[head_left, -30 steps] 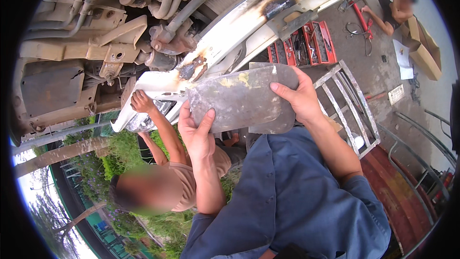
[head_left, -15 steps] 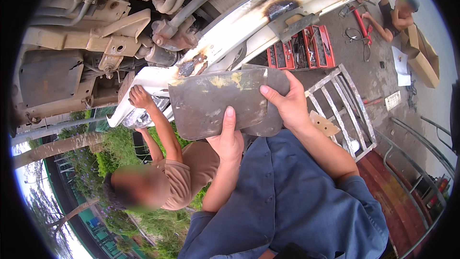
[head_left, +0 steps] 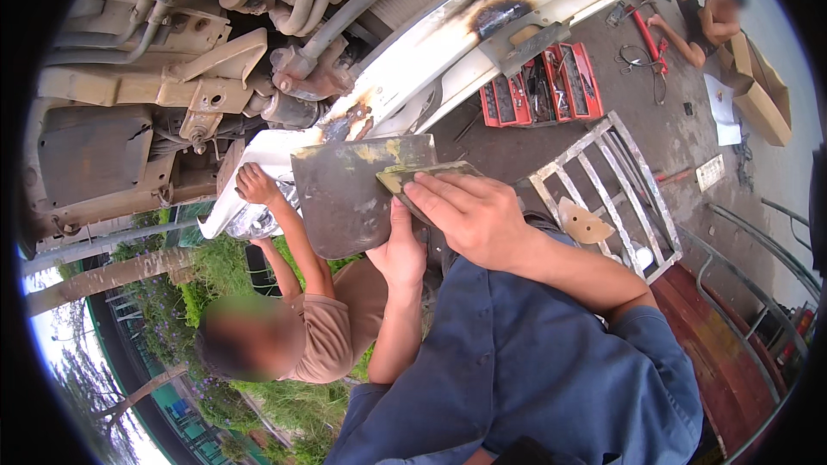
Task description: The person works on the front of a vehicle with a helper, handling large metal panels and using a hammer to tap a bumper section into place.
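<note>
A dark, flat plate with rounded lower corners and yellowish smears along its top edge is held up in front of me. My left hand grips it at the lower right, thumb on its face and the other fingers hidden behind. Over its right side leans a second dark plate, tilted, with yellowish stains. My right hand is closed over that second plate, back of the hand upward and fingers lying along it. Its thumb is hidden.
Beyond the plates runs a white vehicle beam with scorched patches. At left another person grips a headlight. A red toolbox, a metal rack and a cardboard box stand right. A second person sits far right.
My right hand has turned over and moved left, tilting the second plate across the first one's face. My left hand keeps its grip and has shifted slightly.
</note>
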The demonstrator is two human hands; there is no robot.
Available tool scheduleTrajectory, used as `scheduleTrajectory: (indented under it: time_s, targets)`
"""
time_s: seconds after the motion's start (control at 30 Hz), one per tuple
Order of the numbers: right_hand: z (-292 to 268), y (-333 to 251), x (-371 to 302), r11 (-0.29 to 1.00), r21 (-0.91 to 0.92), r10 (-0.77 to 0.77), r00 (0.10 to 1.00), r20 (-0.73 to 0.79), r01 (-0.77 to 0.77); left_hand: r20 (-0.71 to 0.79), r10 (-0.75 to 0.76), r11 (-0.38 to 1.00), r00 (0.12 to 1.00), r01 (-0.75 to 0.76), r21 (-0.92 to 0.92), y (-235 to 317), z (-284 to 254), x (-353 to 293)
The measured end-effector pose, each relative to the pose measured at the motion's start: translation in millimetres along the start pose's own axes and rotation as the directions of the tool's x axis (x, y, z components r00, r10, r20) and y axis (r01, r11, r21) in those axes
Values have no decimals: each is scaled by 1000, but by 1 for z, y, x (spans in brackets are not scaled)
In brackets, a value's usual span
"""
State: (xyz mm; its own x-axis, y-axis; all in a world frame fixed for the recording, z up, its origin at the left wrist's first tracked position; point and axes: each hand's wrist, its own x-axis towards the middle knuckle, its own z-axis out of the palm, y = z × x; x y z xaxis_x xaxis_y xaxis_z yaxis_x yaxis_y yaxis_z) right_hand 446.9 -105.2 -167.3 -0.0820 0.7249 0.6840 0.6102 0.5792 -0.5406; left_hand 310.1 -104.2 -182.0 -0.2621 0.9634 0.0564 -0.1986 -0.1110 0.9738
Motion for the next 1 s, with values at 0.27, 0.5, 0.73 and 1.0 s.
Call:
scheduleTrajectory:
  time_s: [0.27, 0.5, 0.73, 1.0]
  targets:
    - [12, 7, -5, 999, 21, 45, 997, -55, -44, 13, -98, 973, 995, 93, 210, 10, 0, -13]
    - [13, 15, -5, 989, 99, 114, 992, -63, -107, 119, 53, 929, 991, -92, 358, -4, -6, -16]
    - [-4, 42, 18, 885, 304, 373, 928, -10, -353, 46, 108, 952, 993, -117, 284, 13, 1, -18]
    - [-23, 67, 26, -47, 716, 567, 572, 593, -696, 13, 49, 998, 999, -48, -41, 25, -25, 25]
